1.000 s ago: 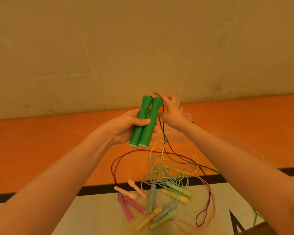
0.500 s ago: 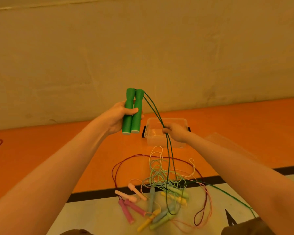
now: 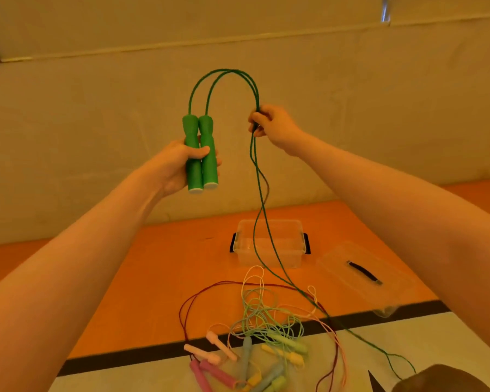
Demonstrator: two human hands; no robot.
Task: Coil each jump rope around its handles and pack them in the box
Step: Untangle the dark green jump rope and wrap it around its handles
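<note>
The two green handles (image 3: 201, 154) stand side by side, tips up, held high in front of the wall. The left hand (image 3: 178, 162) is wrapped tight around both of them. From their tops the green rope (image 3: 227, 73) goes up in an arch and comes down to the right hand (image 3: 269, 124), which squeezes the two strands together in a fist. Below that fist the rope hangs down loose, passes in front of the box, and trails away along the floor to the lower right. So this looks like the very start of coiling this rope: no loop is around the handles yet. Next, I think the right hand needs to bring the rope over to the handles and wind it round and round, while the left hand keeps them together. The long loose tail may catch on the other ropes as it gets pulled in. The clear box (image 3: 269, 244) sits open on the orange floor, and it looks empty. Its clear lid (image 3: 359, 274) lies just beside it to the right. Nearer the camera, a pile of other jump ropes (image 3: 255, 346) lies tangled, with pink, yellow, green and blue handles.
</note>
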